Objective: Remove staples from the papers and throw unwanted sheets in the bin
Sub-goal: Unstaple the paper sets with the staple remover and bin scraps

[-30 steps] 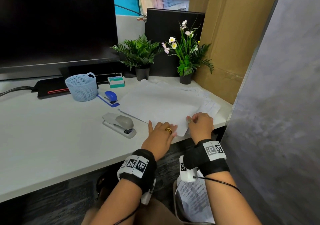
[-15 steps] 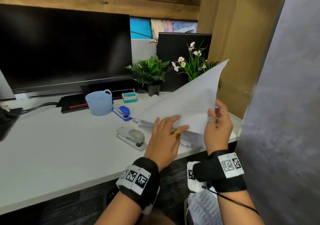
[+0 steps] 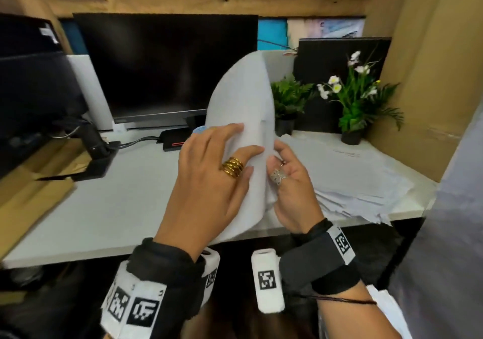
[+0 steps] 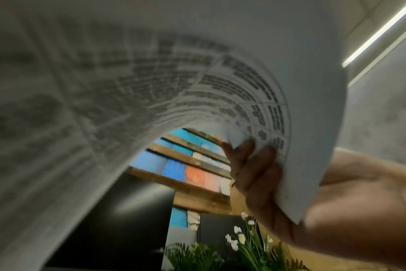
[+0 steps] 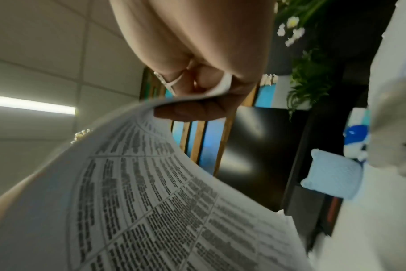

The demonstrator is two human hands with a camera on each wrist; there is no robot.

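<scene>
1. Now the sheet (image 3: 243, 119), flat on the desk (image 3: 104, 202) a second ago, is curling upright at frame centre.
2. Left hand (image 3: 209, 182) and right hand (image 3: 290, 182) are both pinching it, likely readying it for the bin.

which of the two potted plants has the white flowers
The right-hand potted plant, in the desk's back right corner beside the brown wall panel. It carries white blossoms on tall stems; the left potted plant, partly behind the lifted white paper sheets, is all green fern-like leaves.

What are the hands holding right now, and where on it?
Both hold one curled printed sheet: the right hand pinches its lower edge, and the left hand holds its other side.
</scene>
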